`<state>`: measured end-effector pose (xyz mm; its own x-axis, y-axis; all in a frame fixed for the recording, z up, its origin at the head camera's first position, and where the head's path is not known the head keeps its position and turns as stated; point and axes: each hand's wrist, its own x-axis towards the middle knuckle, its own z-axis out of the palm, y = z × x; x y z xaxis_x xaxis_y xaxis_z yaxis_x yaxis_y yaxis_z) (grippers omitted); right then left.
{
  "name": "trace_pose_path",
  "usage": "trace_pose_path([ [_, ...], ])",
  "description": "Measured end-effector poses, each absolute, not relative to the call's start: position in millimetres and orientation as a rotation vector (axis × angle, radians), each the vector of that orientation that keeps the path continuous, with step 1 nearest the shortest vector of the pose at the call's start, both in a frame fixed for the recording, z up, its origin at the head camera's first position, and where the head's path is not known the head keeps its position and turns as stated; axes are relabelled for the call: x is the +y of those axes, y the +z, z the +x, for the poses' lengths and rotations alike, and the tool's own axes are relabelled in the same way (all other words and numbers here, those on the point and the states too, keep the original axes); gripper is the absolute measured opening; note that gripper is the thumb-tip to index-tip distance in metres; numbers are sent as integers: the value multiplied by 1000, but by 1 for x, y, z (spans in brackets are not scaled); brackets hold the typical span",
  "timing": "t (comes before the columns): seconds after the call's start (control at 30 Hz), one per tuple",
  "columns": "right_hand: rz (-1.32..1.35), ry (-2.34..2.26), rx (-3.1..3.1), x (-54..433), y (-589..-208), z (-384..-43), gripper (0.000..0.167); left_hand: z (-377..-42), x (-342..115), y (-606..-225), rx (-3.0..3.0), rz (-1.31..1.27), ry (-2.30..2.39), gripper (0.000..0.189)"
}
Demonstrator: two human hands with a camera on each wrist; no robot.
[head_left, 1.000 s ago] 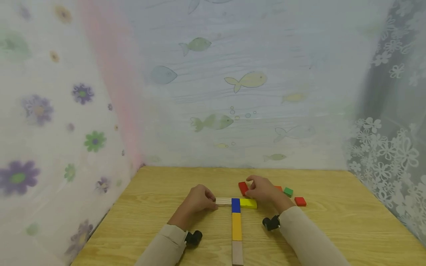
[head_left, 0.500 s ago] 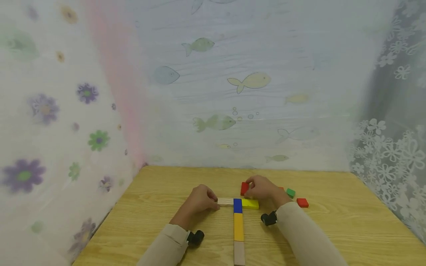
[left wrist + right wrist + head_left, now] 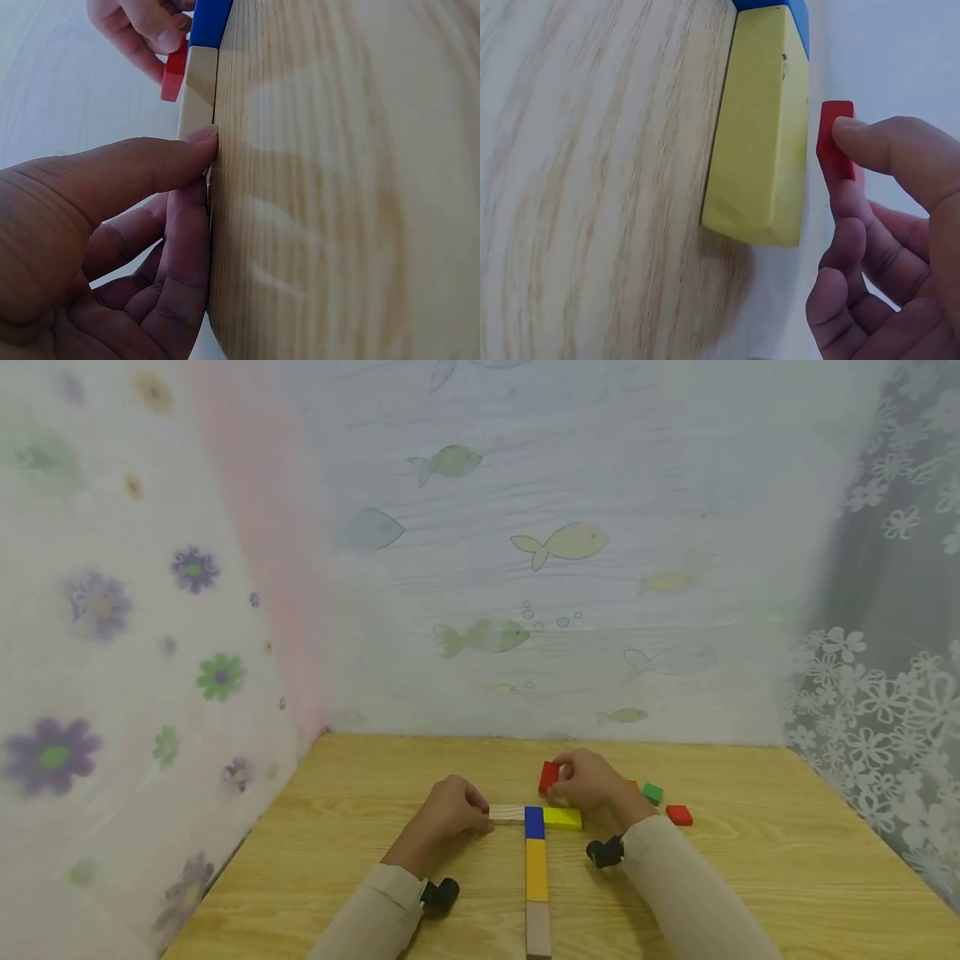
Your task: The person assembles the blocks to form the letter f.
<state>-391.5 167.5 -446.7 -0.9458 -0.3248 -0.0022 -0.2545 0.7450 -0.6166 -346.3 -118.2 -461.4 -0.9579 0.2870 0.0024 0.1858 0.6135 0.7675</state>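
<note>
My left hand [image 3: 452, 810] pinches the outer end of a plain wooden block [image 3: 507, 812] between thumb and fingers; the left wrist view shows the thumb along the block's edge [image 3: 199, 97]. With thumb and index finger, my right hand [image 3: 588, 781] pinches a red block [image 3: 549, 777] behind the row; in the right wrist view this red block [image 3: 834, 142] stands apart from the yellow block [image 3: 754, 127]. A blue block [image 3: 534, 822] sits between the plain and yellow blocks. From it an orange-yellow block [image 3: 536, 870] and another plain block [image 3: 537, 931] run toward me.
Right of my right hand lie a green block [image 3: 652, 793] and a second red block [image 3: 679, 815]. An orange block [image 3: 633, 785] is mostly hidden behind that wrist. The wooden table [image 3: 360, 777] ends at a fish-patterned curtain [image 3: 450, 693].
My right hand has closed its thumb and index finger on the red block, which has straightened and moved slightly away from the row. My left hand has stayed on the plain block.
</note>
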Motion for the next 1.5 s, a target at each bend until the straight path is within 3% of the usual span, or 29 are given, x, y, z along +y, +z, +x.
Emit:
trace_pose_path([
  [1.5, -600, -1108, 2684, 153, -451, -382, 58, -348, -116, -460, 2708, 375, 1265, 19],
])
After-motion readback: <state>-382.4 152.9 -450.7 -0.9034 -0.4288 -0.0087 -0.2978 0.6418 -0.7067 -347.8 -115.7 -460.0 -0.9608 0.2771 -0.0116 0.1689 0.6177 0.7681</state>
